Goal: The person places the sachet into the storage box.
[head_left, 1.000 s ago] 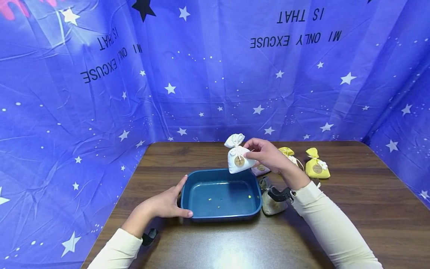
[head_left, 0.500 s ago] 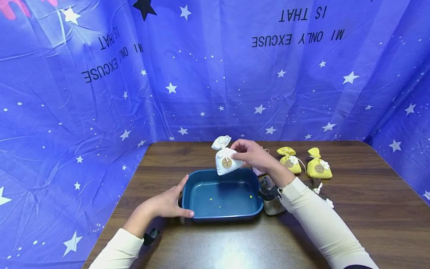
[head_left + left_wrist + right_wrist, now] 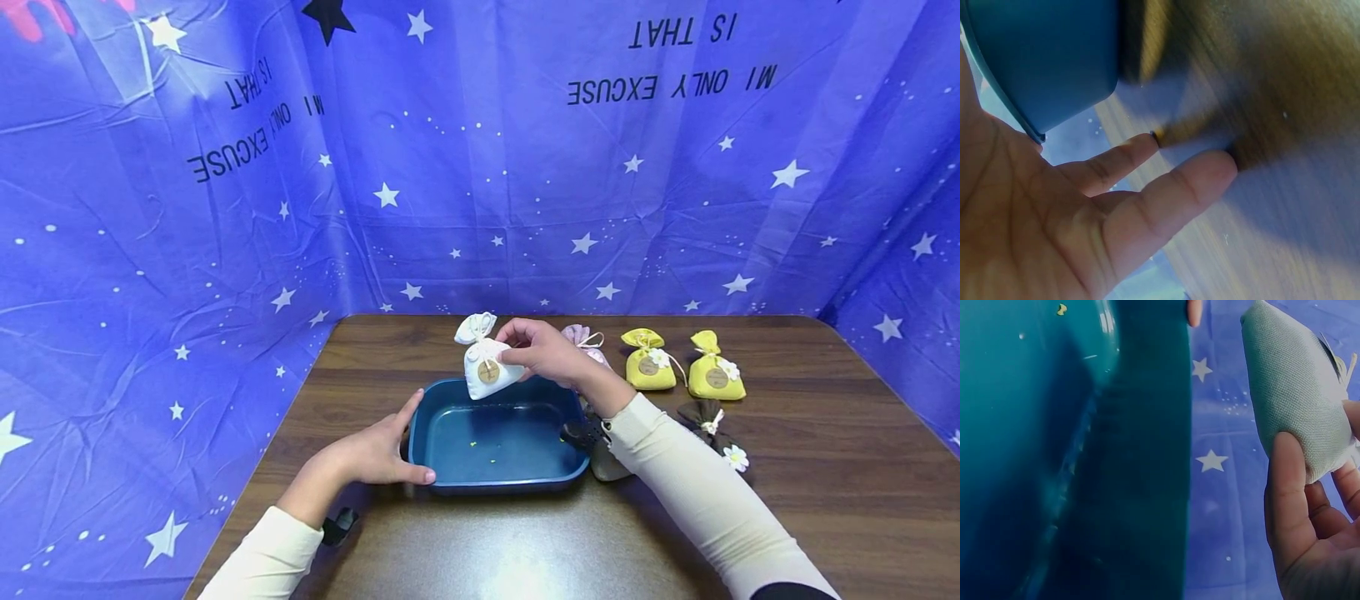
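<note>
The left hand (image 3: 372, 452) is laid, fingers straight and grasping nothing, against the left end of the blue bin (image 3: 487, 429). At its far rim, 1 white pouch (image 3: 486, 371) is held up, pinched by the right hand (image 3: 551, 357). Further right, 1 lilac pouch (image 3: 577, 335), 1 grey pouch (image 3: 607, 465), 2 yellow pouches (image 3: 649, 372) and 1 dark pouch (image 3: 702, 412) are set on the tabletop (image 3: 832, 467).
</note>
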Tool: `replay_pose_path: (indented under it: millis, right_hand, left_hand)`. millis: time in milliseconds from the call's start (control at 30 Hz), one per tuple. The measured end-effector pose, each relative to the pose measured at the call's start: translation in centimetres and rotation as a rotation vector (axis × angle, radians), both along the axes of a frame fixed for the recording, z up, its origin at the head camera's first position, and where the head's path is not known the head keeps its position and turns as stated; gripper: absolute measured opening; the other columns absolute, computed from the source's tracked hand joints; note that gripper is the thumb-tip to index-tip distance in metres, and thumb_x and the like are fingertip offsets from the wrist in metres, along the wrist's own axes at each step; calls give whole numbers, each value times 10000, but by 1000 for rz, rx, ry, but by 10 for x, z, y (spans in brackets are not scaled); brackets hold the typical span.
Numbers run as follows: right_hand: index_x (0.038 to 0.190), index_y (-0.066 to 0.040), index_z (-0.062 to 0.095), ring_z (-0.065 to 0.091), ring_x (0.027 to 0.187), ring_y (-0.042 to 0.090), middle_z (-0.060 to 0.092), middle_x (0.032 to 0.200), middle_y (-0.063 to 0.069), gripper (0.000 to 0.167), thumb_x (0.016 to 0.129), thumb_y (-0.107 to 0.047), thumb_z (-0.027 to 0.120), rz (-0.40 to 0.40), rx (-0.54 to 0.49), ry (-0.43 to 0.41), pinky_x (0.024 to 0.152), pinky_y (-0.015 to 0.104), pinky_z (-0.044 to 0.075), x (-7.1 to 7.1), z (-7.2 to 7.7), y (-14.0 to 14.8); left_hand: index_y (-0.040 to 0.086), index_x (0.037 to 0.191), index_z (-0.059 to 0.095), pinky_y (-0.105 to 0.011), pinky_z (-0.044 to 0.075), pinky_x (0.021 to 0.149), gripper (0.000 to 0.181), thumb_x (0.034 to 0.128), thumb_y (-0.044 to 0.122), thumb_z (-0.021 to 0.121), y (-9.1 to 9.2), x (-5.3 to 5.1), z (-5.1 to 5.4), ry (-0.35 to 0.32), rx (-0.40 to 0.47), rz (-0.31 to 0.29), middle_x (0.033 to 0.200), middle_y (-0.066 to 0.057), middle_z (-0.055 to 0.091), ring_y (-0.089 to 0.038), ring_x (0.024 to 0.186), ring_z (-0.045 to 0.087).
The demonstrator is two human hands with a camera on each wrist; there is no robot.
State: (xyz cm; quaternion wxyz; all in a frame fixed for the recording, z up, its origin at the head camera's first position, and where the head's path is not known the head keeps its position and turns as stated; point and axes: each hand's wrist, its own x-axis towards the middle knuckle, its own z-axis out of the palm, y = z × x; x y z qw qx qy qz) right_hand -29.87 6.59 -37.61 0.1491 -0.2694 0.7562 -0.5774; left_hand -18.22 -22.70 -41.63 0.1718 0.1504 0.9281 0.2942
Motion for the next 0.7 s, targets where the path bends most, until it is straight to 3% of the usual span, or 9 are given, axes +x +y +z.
replay_pose_path:
  millis: [500,600,700]
  right_hand:
    - [1024,12,623,596,771,189,618,899,100,172,867,-20,687,68,38,10,502,320,544,-1,-11,-27]
    - [1029,10,622,598,774,188,621,905,103,173,872,-25,687,71,53,18,516,337,556,-1,-12,-31]
    - [1028,-7,626,607,783,188,625,920,100,163,878,-27,686,68,69,13,568,443,582,-1,-16,-36]
  left_hand:
    - [85,1600,16,-530,344,1097,1240,761,482,838,0,0,-1,3,-14,-2,1519,-277,346,-387,1357,402]
    - [78,1598,17,-523,342,1100,1239,762,481,838,-1,0,-1,6,-8,-6,1514,-278,353,-380,1358,401]
    - [73,1597,18,-523,346,1097,1241,761,485,838,-1,0,-1,11,-8,-10,1504,-289,361,-381,1355,403]
